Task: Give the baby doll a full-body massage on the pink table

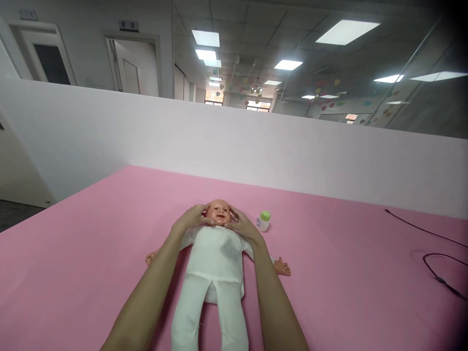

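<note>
Pink table (340, 273) spreads under the doll (215, 261), which lies face up in white clothes; the left hand (193, 217) and right hand (243, 225) cup the doll's head, one on each side, fingers open and bent; a green-topped jar (263, 222) sits near that head; this looks like the head-touching step; the next move seems to need soft, even hands.

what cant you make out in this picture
All in the head view:
Feet of the doll: cut off by the bottom edge.
Sides of its head: partly behind left hand and right hand.
Wording on the jar: too small.
Black cord: cut off by the right edge.
</note>
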### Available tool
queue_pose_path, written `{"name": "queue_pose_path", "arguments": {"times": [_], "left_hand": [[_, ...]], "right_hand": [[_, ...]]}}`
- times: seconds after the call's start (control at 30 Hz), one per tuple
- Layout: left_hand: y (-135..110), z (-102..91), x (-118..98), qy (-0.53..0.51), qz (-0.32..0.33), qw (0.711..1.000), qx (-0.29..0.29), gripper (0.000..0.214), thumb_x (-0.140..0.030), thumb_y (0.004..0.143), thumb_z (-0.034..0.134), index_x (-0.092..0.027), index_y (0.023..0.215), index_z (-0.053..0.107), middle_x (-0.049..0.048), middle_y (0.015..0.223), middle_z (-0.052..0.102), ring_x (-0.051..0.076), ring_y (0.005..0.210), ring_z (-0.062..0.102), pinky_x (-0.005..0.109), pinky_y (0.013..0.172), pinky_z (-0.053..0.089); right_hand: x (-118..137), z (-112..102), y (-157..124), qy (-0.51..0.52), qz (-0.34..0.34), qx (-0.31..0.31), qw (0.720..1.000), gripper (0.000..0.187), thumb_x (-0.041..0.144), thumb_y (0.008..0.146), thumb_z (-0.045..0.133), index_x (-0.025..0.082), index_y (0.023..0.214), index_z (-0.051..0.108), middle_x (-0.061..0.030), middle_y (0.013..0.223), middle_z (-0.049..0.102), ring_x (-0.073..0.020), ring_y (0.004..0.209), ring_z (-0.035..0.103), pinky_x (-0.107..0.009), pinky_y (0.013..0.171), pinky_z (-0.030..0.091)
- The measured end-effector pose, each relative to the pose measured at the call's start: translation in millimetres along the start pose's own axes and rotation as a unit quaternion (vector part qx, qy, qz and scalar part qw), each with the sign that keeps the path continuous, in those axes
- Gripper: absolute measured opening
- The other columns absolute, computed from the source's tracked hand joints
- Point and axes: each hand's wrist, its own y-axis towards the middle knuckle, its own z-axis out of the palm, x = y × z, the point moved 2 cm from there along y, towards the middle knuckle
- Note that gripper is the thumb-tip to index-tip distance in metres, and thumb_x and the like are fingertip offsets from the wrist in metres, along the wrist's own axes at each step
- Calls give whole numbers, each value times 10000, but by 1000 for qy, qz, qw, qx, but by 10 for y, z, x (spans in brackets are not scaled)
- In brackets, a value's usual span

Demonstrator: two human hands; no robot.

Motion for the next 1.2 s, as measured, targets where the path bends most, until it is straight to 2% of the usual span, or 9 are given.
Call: {"name": "queue_pose_path", "arguments": {"times": [0.1, 0.2, 0.4, 0.57, 0.73, 0.87, 1.0, 1.1, 1.2], "left_hand": [[-12, -52, -12, -14, 30, 999, 38, 345, -469, 695, 774, -204, 900, 687, 42, 851, 711, 240, 786, 642, 300, 671, 471], [-14, -41, -45, -12, 38, 998, 46, 403, -476, 681, 796, -202, 961, 700, 53, 873, 723, 248, 806, 650, 305, 687, 479], [-1, 54, -69, 41, 27, 999, 2, 506, -495, 612, 854, -208, 999, 701, 54, 854, 720, 250, 775, 651, 307, 676, 470], [16, 0, 33, -5, 74, 995, 64, 467, -501, 741, 753, -187, 1080, 688, 55, 947, 730, 244, 837, 666, 317, 731, 500], [2, 2, 110, -42, 61, 994, 77, 621, -560, 814, 684, -184, 1305, 630, 129, 1237, 714, 310, 1125, 666, 377, 931, 515], [-172, 228, 106, 8, -32, 998, 52, 785, -641, 953, 460, -153, 1560, 360, 206, 1600, 419, 362, 1479, 395, 458, 1151, 372], [-509, 478, 69, 136, -54, 989, 33, 817, -623, 1013, 284, -76, 1615, 209, 221, 1684, 207, 421, 1551, 188, 536, 1212, 239], [-796, 474, 84, 237, -34, 971, 10, 720, -553, 1044, 259, -92, 1596, 285, 211, 1669, 267, 385, 1541, 252, 525, 1220, 207], [-1079, 266, 153, 325, -29, 945, -18, 592, -475, 1052, 303, -127, 1515, 425, 207, 1608, 405, 378, 1491, 351, 547, 1178, 253]], "right_hand": [[20, -38, -32, 34, 8, 11, 999, 797, 378, 714, 894, 237, 1437, 591, -114, 1557, 503, -318, 1423, 491, -465, 1162, 438], [48, -22, -37, 26, 21, 1, 999, 803, 389, 700, 903, 234, 1428, 599, -119, 1543, 518, -326, 1421, 491, -460, 1154, 452], [-1, 31, 13, -67, 25, -29, 997, 955, 367, 621, 950, 244, 1470, 531, -126, 1504, 550, -347, 1391, 511, -524, 1160, 434], [-99, -68, 6, -31, 15, 40, 999, 962, 440, 747, 875, 243, 1567, 412, -117, 1629, 397, -323, 1502, 371, -500, 1223, 351], [-16, -110, -62, -114, 57, 39, 991, 968, 593, 809, 782, 285, 1607, 329, -78, 1656, 352, -318, 1512, 352, -502, 1232, 315], [91, 69, -217, -263, 139, -19, 955, 899, 687, 866, 656, 199, 1575, 396, -157, 1548, 504, -362, 1403, 492, -495, 1144, 392], [34, 291, -505, -345, 140, -53, 926, 682, 655, 997, 440, 136, 1425, 547, -190, 1393, 633, -338, 1271, 599, -427, 1024, 460], [-49, 296, -769, -439, 107, -86, 888, 573, 528, 1078, 257, 142, 1302, 617, -183, 1302, 675, -308, 1176, 637, -403, 969, 460], [-111, 148, -1052, -567, 112, -86, 811, 482, 389, 1087, 267, 150, 1162, 678, -193, 1168, 711, -317, 1083, 647, -422, 953, 433]]}}
